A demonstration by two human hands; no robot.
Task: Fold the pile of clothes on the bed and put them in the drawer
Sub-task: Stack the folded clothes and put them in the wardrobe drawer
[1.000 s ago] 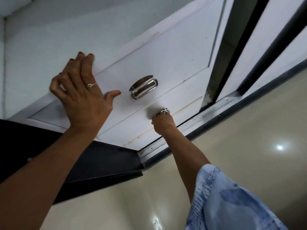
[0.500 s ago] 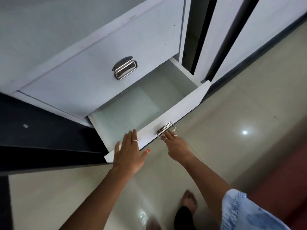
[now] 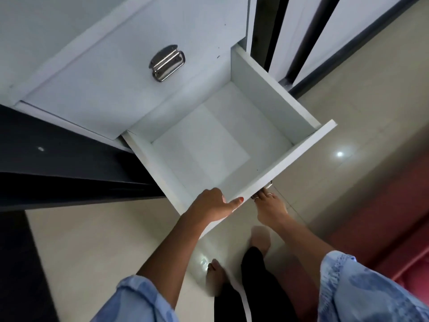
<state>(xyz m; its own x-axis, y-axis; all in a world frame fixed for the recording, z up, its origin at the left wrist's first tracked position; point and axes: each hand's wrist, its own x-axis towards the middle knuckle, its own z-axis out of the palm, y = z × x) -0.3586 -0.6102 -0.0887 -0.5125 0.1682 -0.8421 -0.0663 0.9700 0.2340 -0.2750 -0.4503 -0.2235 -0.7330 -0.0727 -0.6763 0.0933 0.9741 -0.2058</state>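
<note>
The lower drawer (image 3: 274, 112) stands pulled out in front of you, its white bottom and walls in plain view. Your left hand (image 3: 212, 205) grips the top edge of its front panel near the left corner — fingers curled over into the drawer, thumb lying along the edge. Your right hand (image 3: 270, 206) is just right of it, below the panel, with its fingers hooked round the metal handle (image 3: 268, 185), which is mostly hidden under the edge. Farther back, the upper drawer (image 3: 130, 73) is closed flush, its chrome handle (image 3: 167, 62) hanging flat. A dark panel (image 3: 58, 163) runs on the left — sliding doors (image 3: 299, 31) on the far right. Your bare feet (image 3: 214, 275) stand on the glossy floor (image 3: 371, 112).
</note>
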